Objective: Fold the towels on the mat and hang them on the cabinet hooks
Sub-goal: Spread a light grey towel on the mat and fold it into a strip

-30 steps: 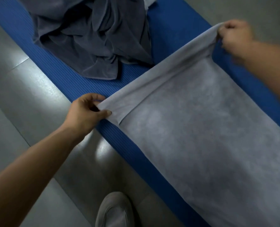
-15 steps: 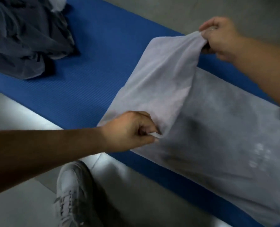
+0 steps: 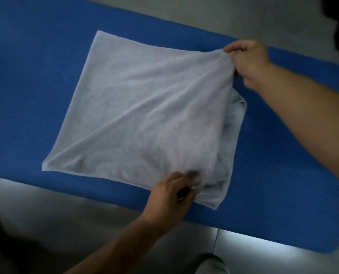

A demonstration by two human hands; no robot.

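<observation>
A pale grey towel point(image 3: 144, 107) lay across the middle of the frame on a blue mat point(image 3: 26, 76), its top layer doubled over a lower one that peeked out at the right edge. The left hand point(image 3: 170, 196) pinched the near corner at lower centre — fingers curled into the cloth. The right hand point(image 3: 247, 62) gripped the far corner at upper right, lifting it slightly. A shoe point(image 3: 212, 264) showed at the bottom edge on the grey floor point(image 3: 85, 214).

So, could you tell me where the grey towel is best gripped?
Probably at the two loose corners of its top layer, from the open end, where the left hand and right hand pinch it; elsewhere the towel lies flat.
</observation>
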